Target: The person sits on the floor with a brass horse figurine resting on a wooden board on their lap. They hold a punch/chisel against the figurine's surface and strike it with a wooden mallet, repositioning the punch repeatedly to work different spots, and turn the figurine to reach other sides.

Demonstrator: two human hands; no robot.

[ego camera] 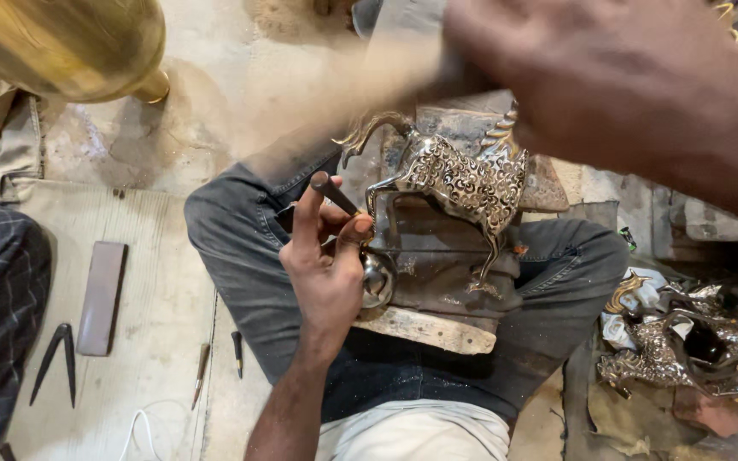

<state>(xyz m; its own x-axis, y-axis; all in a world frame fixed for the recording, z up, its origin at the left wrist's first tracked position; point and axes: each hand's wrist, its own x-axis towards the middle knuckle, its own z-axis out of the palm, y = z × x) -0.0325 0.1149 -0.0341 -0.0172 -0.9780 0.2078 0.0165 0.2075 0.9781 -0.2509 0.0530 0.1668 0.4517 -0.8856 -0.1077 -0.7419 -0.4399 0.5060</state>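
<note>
**Punch set on the horse, striking arm raised**

The person sits cross-legged on the floor, and a small metal horse (459,179) lies on its side on a dark block (437,273) that rests over the legs. The horse is silver in colour with a dense curled pattern on the body; its tail and mane look golden.

The left hand (328,256) is closed around a thin dark punch (335,194). Thumb and fingers pinch the shaft, and the punch leans, with its lower end near the front legs of the horse. A round shiny knob (377,280) shows just under this hand. The right hand (634,77) is high and close to the camera, very blurred. A pale blurred streak (343,94) runs from it toward the horse, so I cannot tell how its fingers lie or what exactly it holds.

In my judgement the step in hand is chasing the pattern: the punch is placed and a blow is under way. The next move calls for a steady left hand, so that the tip does not slip on the curved metal, and for a blow that meets the top of the punch and not the fingers.

On the mat to the left lie a flat brown stone (102,297), a pair of dividers (55,358) and two small tools (219,357). More ornate figures (694,341) are heaped at the right, and a brass vessel (70,43) stands at the top left.
</note>
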